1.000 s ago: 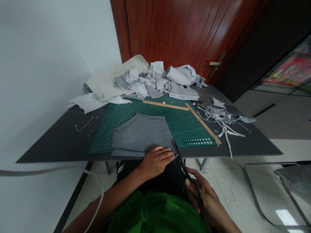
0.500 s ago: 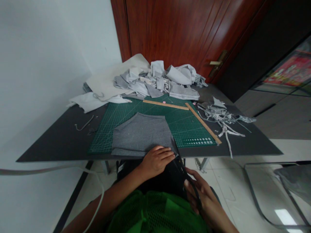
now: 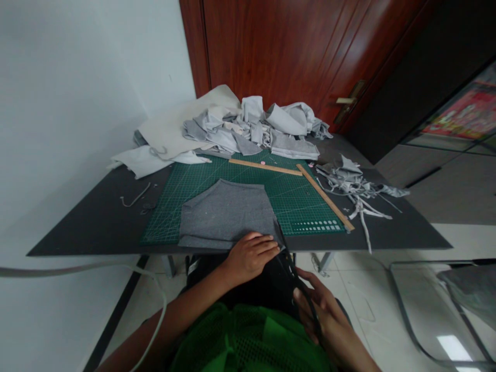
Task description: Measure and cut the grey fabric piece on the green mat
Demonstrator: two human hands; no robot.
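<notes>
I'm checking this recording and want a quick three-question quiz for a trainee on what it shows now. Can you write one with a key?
1. True or false: the person's left hand rests on the flat grey fabric piece.
2. How many long, straight, light-brown wooden rulers are in view by the green gridded cutting mat?
3. The right hand holds:
a) a white cable
b) long black scissors
c) a folded white cloth

Key: 1. True. 2. Two. 3. b.
</notes>
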